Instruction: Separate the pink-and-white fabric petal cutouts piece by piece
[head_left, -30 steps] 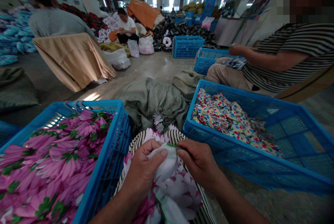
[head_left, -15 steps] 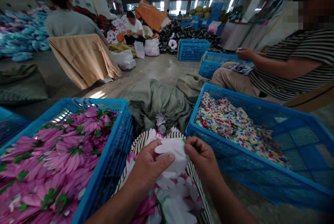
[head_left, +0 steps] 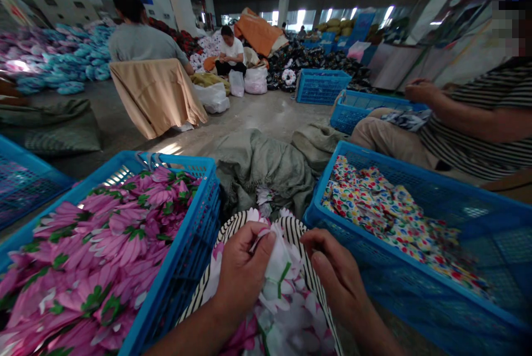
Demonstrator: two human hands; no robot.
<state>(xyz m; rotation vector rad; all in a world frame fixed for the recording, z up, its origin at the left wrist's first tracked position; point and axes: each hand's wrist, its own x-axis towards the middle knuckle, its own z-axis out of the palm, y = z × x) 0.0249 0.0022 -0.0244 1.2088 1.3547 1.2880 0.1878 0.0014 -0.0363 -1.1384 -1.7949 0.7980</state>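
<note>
My left hand [head_left: 245, 270] is closed, thumb and fingers pinching the white petals of a fabric flower [head_left: 276, 253] above my lap. Loosely curled, my right hand [head_left: 338, 275] is just right of that flower, its fingers apart with nothing visible in them. Beneath both hands, a heap of white and pink-edged fabric flowers [head_left: 297, 314] lies on a black-and-white striped cloth [head_left: 313, 256] over my lap. A thin green strip [head_left: 285, 275] shows among the white petals.
Left stands a blue crate [head_left: 166, 284] full of pink flowers [head_left: 112, 234]. On the right, another blue crate [head_left: 399, 259] holds colourful printed fabric pieces [head_left: 382, 201]. Green sacks [head_left: 266, 162] lie ahead. A person in a striped shirt [head_left: 477, 123] sits at the right.
My right hand has come off the flower and moved slightly right and down. My left hand still grips white petals, now bunched up. The view has shifted a little to the left.
</note>
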